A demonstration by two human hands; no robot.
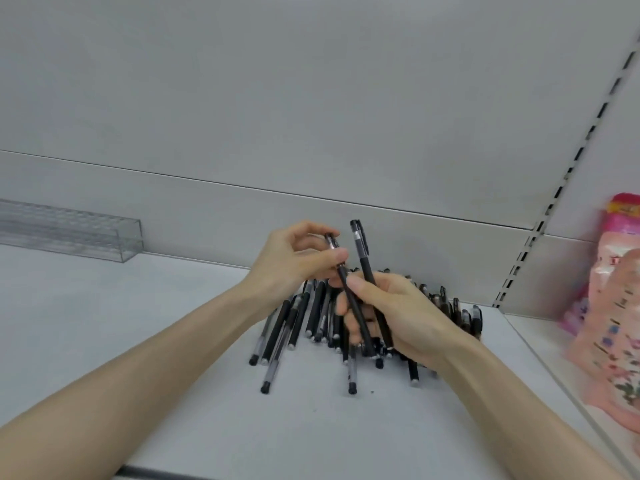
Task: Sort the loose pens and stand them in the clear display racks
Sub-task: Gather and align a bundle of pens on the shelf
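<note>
A heap of loose black pens (311,317) lies on the grey shelf (173,341) against the back panel. My right hand (391,313) grips two black pens above the heap; one pen (362,251) sticks up, cap at the top. My left hand (294,261) pinches the upper end of the other pen (343,275), which also runs down through my right hand. A clear display rack (86,233) stands at the far left of the shelf, with no pens visible in it.
Pink printed packets (613,306) stand on the neighbouring shelf at the right, beyond a slotted upright (540,230). The shelf's front edge (156,472) runs along the bottom. Bare shelf surface lies between the rack and the heap.
</note>
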